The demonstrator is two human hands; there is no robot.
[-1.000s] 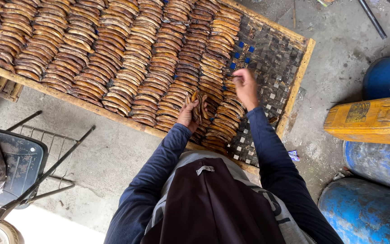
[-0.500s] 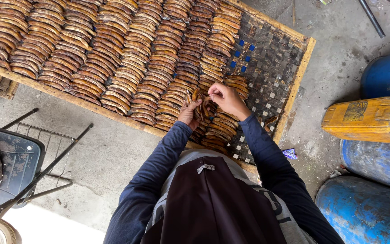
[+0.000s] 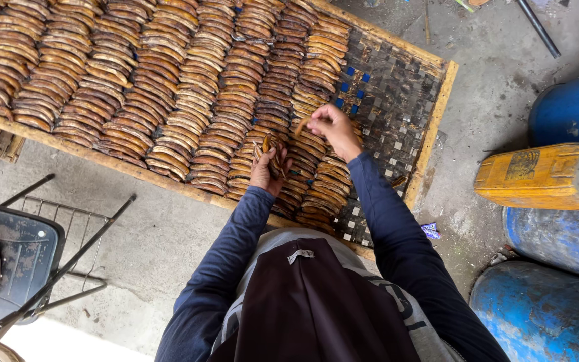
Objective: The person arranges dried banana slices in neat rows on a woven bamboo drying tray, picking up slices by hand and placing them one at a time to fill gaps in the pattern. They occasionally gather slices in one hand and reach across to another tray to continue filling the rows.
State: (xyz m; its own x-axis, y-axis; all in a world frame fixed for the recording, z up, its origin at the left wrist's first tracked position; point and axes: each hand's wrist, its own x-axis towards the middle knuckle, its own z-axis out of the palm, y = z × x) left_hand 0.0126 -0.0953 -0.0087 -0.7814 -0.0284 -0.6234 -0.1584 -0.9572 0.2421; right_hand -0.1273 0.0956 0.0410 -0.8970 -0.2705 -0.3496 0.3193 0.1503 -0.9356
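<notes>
Your right hand [image 3: 335, 129] has lifted away from the stack since half a second ago, when it met the left one, and now carries a single brown slice [image 3: 301, 125] pinched between thumb and fingertips above the far end of the last row. Your left hand [image 3: 266, 169] stays curled around a small stack of slices [image 3: 275, 154], fingers wrapped closed around it, just near of the right hand.

Rows of overlapping slices [image 3: 135, 87] fill the woven drying tray [image 3: 430, 144] from the left; bare mesh [image 3: 397, 100] remains on the right. To lay this piece well, you would probably do best to tuck it under the same overlap as its neighbours, keeping the row straight. Hold the stack low and close so each pick is short. Blue drums [image 3: 571, 110] and a yellow jerrycan [image 3: 544, 175] stand well right of the tray.
</notes>
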